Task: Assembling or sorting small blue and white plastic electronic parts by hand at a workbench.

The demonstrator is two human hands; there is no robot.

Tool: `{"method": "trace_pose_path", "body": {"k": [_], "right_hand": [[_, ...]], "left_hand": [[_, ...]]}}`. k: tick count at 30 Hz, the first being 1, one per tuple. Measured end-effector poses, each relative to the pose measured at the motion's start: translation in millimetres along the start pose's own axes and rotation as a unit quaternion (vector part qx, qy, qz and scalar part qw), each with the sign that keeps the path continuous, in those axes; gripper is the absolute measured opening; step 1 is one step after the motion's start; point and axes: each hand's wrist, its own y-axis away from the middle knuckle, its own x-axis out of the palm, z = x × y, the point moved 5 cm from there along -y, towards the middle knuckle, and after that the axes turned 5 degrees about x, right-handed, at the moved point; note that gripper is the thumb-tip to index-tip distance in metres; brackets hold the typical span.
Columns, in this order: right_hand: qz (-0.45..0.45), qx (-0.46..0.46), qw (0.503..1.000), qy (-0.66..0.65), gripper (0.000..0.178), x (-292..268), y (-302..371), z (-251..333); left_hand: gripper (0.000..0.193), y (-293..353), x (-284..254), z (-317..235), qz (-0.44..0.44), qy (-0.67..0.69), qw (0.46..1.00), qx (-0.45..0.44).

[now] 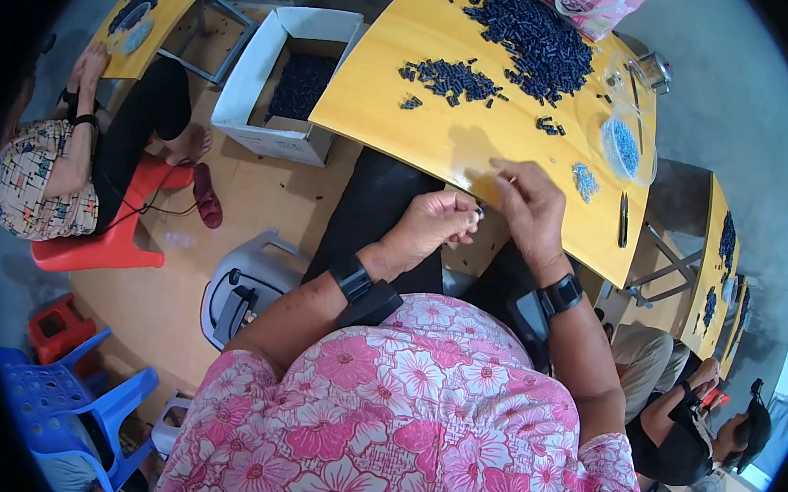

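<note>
Low in front of the yellow table's near edge, my left hand (pixel 433 223) is closed in a pinch. A small black cylindrical piece (pixel 480 214) shows at its fingertips, mostly covered by thumb and fingers. Just right of it, my right hand (pixel 534 203) is raised, fingers bent and a little apart, with nothing visible in them. Beyond my hands, on the table, lie a large pile of black cylindrical pieces (pixel 546 48), a smaller pile (pixel 452 80) and a little group (pixel 550 126). Some tiny pale-blue parts (pixel 585 182) lie loose right of my right hand.
A clear tub of light-blue parts (pixel 626 147), a black pen-like tool (pixel 624 219) and a pink bag (pixel 593 7) are on the table (pixel 367 91). An open carton (pixel 310 146) of black pieces stands left. Other people sit at tables on both sides.
</note>
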Motion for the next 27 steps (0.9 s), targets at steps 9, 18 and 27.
{"method": "trace_pose_path", "body": {"k": [9,18,27], "right_hand": [[-0.048,-0.041,0.995,0.075,0.016,11.8,-86.0,-15.2],[-0.078,-0.056,0.980,0.173,0.009,23.2,-94.4,-23.2],[-0.011,-0.143,0.949,0.280,0.012,14.7,-56.4,-0.9]], "left_hand": [[0.013,2.0,2.9,-3.5,0.013,-0.033,0.999,-0.006],[0.013,-3.3,0.3,0.2,0.018,0.005,1.000,0.003],[0.013,0.2,1.5,-0.4,0.013,-0.044,0.999,-0.008]]}}
